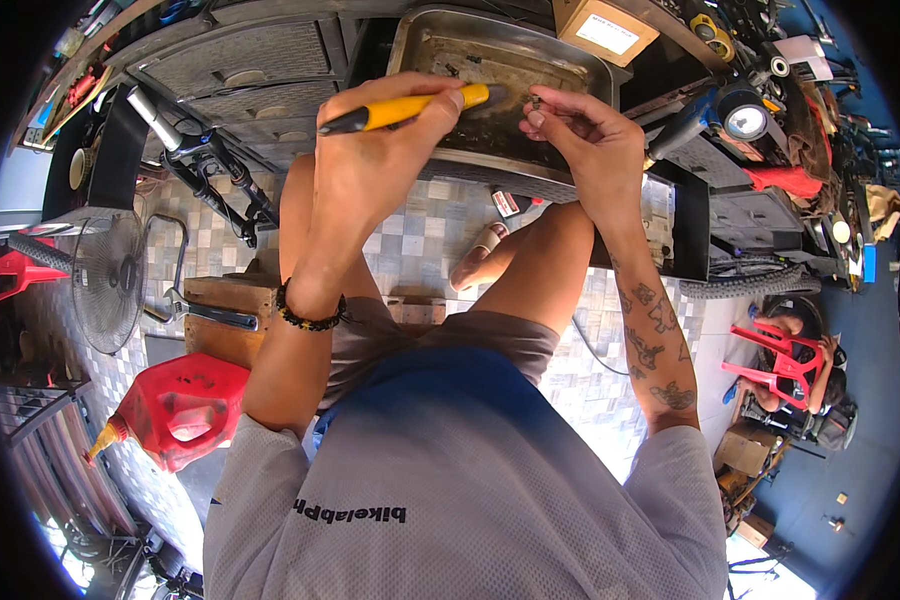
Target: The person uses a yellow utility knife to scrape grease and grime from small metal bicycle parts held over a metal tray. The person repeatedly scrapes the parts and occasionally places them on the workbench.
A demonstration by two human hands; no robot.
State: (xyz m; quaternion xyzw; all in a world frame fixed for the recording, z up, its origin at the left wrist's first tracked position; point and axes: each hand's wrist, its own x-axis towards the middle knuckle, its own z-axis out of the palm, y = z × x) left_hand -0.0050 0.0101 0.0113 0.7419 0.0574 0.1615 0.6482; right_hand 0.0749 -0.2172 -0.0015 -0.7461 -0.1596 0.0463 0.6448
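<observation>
A yellow-handled brush [410,107] is gripped in the closed left hand [370,165]; a small dark metal part [536,101] is pinched by the right hand [590,150] over a grimy steel tray [440,45]

By my left knee sits a red fuel can [185,408] near a wooden block [228,312] with a wrench [202,311] on it. A fan [108,282] stands farther left. Red chairs [788,362] are far right.
</observation>
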